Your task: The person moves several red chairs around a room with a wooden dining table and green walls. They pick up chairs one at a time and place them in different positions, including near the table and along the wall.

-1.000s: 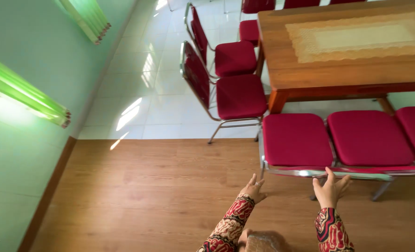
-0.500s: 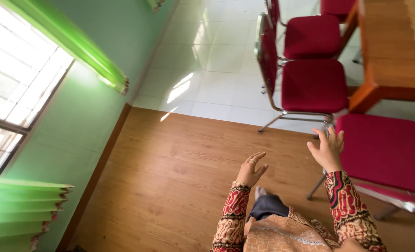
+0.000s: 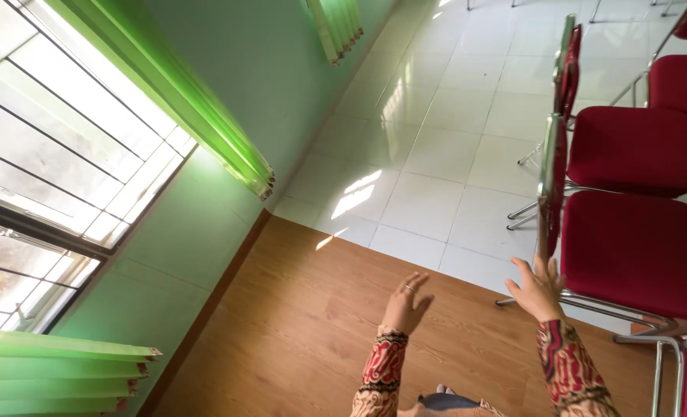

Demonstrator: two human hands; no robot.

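Floor: wood planks near, white tile far; green wall and window left.
Chair: red seat, chrome frame, right, I judge it not yet gripped.
Right hand: fingers spread wide, empty, just beside chair's backrest.
Left hand: open, empty, over the planks.

Bright daylight is pouring in through the window on the left, and its glass is looking almost white. Sunny patches are glowing on the shiny white tile floor. The wooden floor is staying darker. Lines near the edges are bending and leaning. The picture is looking mostly sharp.
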